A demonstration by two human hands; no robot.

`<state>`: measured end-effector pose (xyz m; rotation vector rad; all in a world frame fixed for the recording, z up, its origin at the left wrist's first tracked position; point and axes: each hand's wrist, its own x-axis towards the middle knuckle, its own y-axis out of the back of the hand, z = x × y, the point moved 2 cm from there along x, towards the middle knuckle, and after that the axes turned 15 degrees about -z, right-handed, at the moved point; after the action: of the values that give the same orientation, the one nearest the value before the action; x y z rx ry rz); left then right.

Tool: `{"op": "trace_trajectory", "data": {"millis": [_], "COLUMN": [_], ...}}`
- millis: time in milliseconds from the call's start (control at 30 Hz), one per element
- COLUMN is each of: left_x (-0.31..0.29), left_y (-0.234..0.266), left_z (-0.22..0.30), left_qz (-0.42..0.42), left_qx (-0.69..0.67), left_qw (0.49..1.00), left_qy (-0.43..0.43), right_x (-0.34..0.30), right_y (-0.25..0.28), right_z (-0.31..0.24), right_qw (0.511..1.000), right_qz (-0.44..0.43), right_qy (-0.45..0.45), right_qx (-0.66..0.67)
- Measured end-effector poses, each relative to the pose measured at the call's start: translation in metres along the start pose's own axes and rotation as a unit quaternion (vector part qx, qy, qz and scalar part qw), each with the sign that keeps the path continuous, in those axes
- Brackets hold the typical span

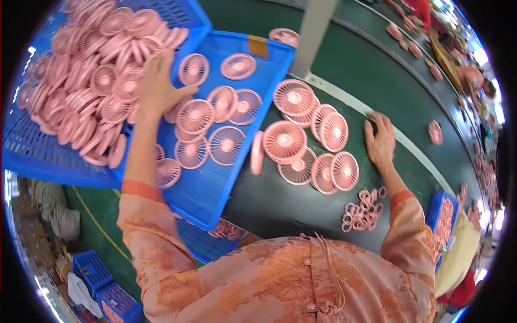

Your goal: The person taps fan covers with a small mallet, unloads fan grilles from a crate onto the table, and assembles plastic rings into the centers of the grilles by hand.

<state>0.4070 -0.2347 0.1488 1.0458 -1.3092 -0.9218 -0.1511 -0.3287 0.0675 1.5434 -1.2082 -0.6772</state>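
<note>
Our left hand (159, 86) lies open on pink fan grilles (194, 116) in the tilted blue tray (258, 64); our right hand (380, 141) rests flat, empty, on the green belt (280, 204). Pushed harder, grilles could spill over the tray's edge.

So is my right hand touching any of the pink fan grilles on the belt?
Apart. The head view shows the right hand flat on the green belt, with bare belt between it and the nearest grille.
</note>
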Motion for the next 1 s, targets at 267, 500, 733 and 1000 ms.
{"op": "trace_trajectory", "data": {"millis": [267, 500, 733, 1000], "left_x": [0.011, 0.021, 0.021, 0.087], "left_y": [0.022, 0.036, 0.039, 0.033], "left_z": [-0.016, -0.021, -0.024, -0.042], "left_qz": [-0.071, -0.159, -0.143, 0.102], "left_qx": [-0.002, -0.118, -0.129, 0.050], "left_qw": [0.993, 0.974, 0.975, 0.991], "left_qy": [0.098, 0.113, 0.114, 0.066], "right_x": [-0.003, -0.005, -0.002, -0.002], "right_y": [0.000, 0.004, 0.004, 0.005], "right_z": [-0.008, -0.005, -0.005, -0.011], "right_qw": [1.000, 1.000, 1.000, 1.000], "right_qz": [-0.015, -0.019, -0.019, -0.021], "right_qy": [0.000, -0.011, -0.014, -0.013], "right_qx": [0.021, 0.013, 0.013, 0.006]}}
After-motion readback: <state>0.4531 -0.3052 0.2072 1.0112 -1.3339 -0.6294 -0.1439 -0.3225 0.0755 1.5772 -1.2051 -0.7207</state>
